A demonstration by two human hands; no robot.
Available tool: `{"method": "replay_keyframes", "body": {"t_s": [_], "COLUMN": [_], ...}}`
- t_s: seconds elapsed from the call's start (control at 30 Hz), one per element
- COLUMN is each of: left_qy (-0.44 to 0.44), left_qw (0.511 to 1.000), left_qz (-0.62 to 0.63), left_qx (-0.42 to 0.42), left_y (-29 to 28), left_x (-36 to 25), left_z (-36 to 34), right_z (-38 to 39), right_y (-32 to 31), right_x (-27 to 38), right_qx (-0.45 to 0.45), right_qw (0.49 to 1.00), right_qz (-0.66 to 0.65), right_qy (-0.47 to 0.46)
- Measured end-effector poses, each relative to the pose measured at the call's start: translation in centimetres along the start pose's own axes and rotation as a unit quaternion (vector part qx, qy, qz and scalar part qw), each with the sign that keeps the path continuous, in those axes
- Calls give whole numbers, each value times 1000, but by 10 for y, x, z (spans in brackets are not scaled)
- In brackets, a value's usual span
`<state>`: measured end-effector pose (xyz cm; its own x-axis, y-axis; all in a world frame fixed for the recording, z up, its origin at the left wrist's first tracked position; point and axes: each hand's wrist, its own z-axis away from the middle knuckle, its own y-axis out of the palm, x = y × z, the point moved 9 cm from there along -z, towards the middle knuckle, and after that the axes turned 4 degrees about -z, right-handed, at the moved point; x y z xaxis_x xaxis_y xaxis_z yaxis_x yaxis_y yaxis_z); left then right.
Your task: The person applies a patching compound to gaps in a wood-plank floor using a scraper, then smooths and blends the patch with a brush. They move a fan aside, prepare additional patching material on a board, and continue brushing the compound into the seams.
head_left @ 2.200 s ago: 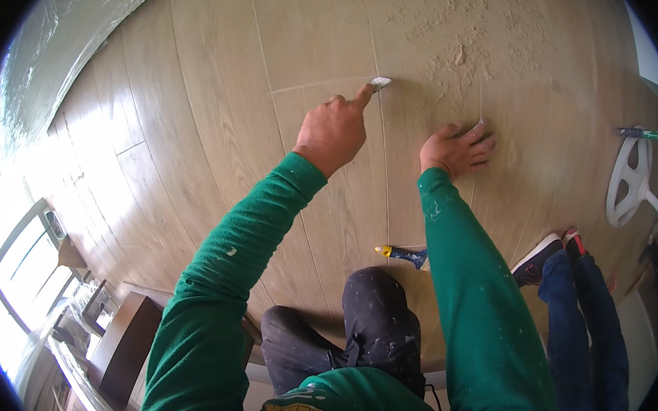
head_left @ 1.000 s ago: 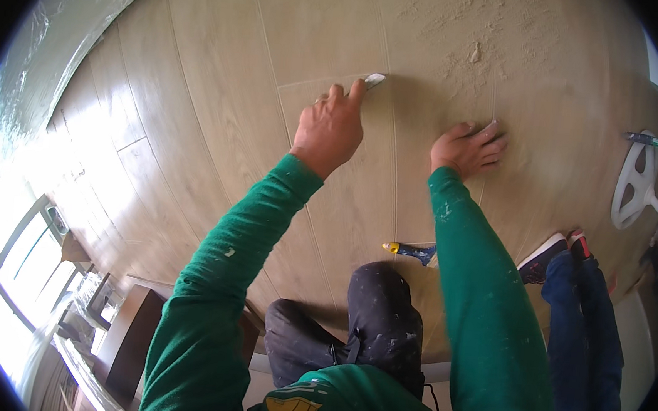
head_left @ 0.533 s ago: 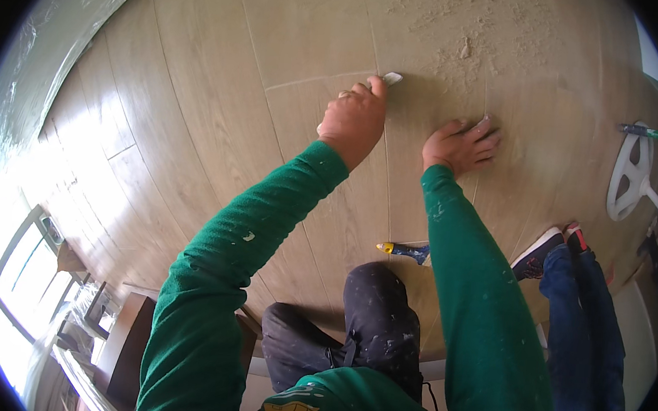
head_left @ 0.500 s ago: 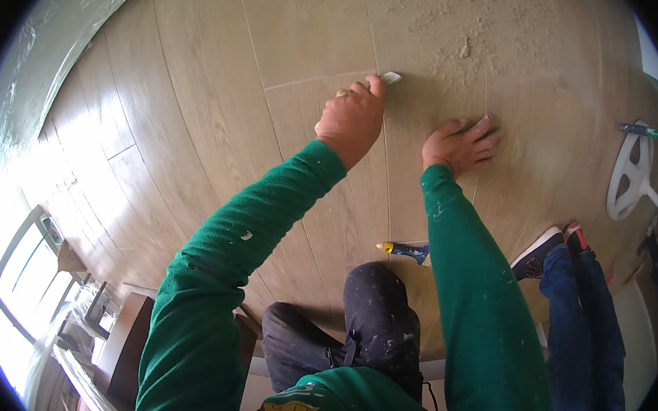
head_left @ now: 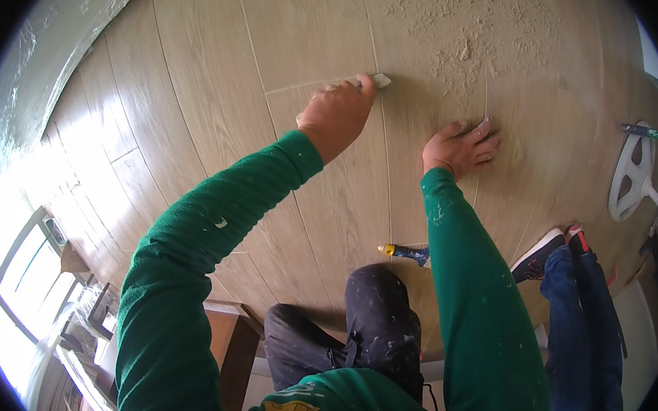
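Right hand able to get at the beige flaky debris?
Probably yes: the right hand rests palm-down on the plank floor just short of the beige flaky debris; nothing visible blocks it.

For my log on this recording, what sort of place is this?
Probably an indoor room under renovation: clear plastic sheeting shows at the upper left, pale crumbs litter the wood-look floor, and the left hand holds a small flat blade.

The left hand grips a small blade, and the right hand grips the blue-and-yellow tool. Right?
Not quite: the head view shows the right hand spread on the floor, apart from the blue-and-yellow tool. The left hand does grip a small blade.
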<state>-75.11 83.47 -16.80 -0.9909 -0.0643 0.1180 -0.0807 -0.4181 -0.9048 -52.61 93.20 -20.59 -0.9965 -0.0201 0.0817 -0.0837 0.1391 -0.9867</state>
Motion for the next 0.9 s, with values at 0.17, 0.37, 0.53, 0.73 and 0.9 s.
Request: {"method": "replay_keyframes", "body": {"t_s": [0.17,0.37,0.53,0.73,0.9], "left_qy": [-27,-22,-19,-33,-22], "left_qw": [998,996,993,996,997], "left_qz": [45,72,88,79,73], "left_qx": [-34,-42,-71,-35,-18], "left_y": [3,10,14,9,5], "left_x": [-3,1,4,1,1], "left_z": [1,2,6,4,0], "right_z": [0,0,0,0,-1], "right_y": [1,1,-2,1,6], "right_x": [0,0,2,1,-3], "right_qx": [3,1,-9,17,18], "right_qw": [1000,1000,1000,1000,1000], "right_qz": [0,3,3,-10,-1], "right_qy": [2,-4,-12,0,0]}}
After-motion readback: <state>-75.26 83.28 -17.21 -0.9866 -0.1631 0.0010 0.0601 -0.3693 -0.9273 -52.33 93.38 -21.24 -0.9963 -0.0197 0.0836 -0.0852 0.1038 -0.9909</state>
